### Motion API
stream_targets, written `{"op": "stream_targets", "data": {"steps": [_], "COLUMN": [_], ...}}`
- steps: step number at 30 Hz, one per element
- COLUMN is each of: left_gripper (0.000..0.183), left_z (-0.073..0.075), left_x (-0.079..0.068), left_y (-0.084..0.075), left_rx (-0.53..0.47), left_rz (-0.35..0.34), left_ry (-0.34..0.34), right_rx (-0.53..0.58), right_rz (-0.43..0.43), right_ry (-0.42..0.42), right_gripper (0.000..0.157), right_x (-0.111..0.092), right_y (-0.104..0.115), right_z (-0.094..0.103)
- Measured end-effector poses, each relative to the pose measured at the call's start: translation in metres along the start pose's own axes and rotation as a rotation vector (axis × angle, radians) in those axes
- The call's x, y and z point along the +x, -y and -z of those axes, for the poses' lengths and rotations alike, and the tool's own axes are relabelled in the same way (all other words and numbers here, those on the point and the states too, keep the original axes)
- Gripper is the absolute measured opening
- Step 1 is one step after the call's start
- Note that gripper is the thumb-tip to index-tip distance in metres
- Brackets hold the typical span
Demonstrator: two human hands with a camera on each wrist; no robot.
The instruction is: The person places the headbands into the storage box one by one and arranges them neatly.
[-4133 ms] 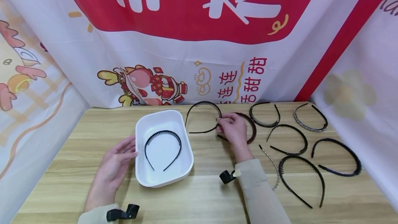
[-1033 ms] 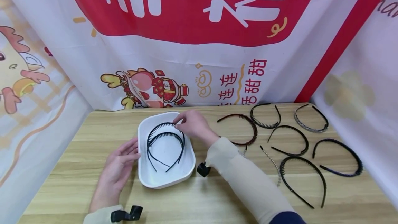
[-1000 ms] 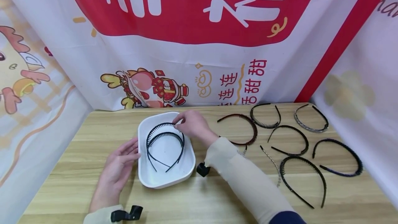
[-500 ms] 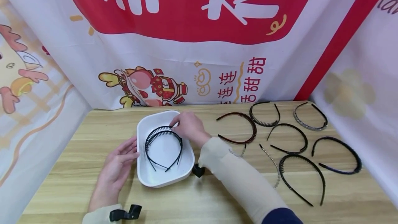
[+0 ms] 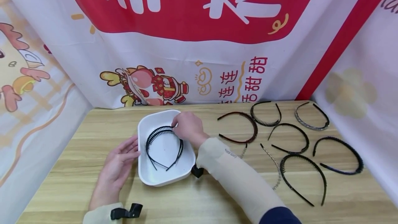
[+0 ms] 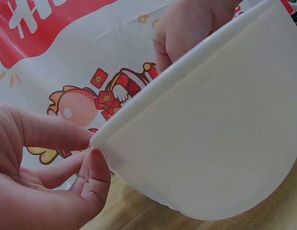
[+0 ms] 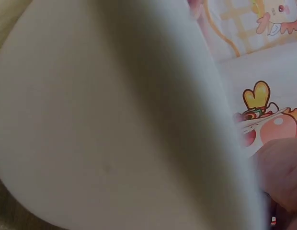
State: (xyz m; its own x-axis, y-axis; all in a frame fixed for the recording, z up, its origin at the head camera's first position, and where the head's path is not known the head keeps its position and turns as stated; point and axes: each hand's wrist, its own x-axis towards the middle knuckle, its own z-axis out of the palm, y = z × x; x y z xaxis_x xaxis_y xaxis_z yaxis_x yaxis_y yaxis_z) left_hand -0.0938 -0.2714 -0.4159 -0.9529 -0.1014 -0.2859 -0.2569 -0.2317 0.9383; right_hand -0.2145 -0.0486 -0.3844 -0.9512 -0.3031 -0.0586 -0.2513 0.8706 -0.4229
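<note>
My right hand (image 5: 188, 126) reaches over the far right of a white plastic tub (image 5: 144, 179). Its fingers pinch the upper arc of a black toothed headband (image 5: 157, 129). That headband lies almost over a second black headband (image 5: 163, 132), both with their ends toward me. In the right wrist view the tub's wall (image 7: 105, 120) hides most of the right hand (image 7: 282, 172). Beside the tub's left wall is my left hand (image 5: 119, 163). The left wrist view shows thumb and finger of the left hand (image 6: 62, 167) pinching the tub's rim.
To the right lie a brown headband (image 5: 255, 130), a silver one (image 5: 306, 126), a dark blue one (image 5: 357, 155), several black ones (image 5: 306, 137) and a thin beaded piece (image 5: 273, 163). A printed cloth (image 5: 199, 54) hangs behind the wooden table (image 5: 77, 148).
My right hand has brought the toothed headband from the table into the tub, then shifted it slightly toward me, closer over the other one. The left hand has stayed at the tub.
</note>
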Motion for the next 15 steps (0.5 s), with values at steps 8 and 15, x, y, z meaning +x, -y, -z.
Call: {"op": "stream_targets", "data": {"steps": [8,15], "left_gripper": [0.076,0.077], "left_z": [-0.0008,-0.0013], "left_x": [0.0001,-0.0006], "left_y": [-0.0004,-0.0017], "left_rx": [0.025,0.036], "left_rz": [0.004,0.01], "left_ry": [0.001,-0.004], "right_rx": [-0.09,-0.11], "right_rz": [0.05,0.044], "right_ry": [-0.033,-0.034], "right_gripper": [0.013,0.012], "right_x": [-0.0004,0.0001], "right_y": [-0.0015,-0.0013], "right_z": [-0.0062,-0.01]}}
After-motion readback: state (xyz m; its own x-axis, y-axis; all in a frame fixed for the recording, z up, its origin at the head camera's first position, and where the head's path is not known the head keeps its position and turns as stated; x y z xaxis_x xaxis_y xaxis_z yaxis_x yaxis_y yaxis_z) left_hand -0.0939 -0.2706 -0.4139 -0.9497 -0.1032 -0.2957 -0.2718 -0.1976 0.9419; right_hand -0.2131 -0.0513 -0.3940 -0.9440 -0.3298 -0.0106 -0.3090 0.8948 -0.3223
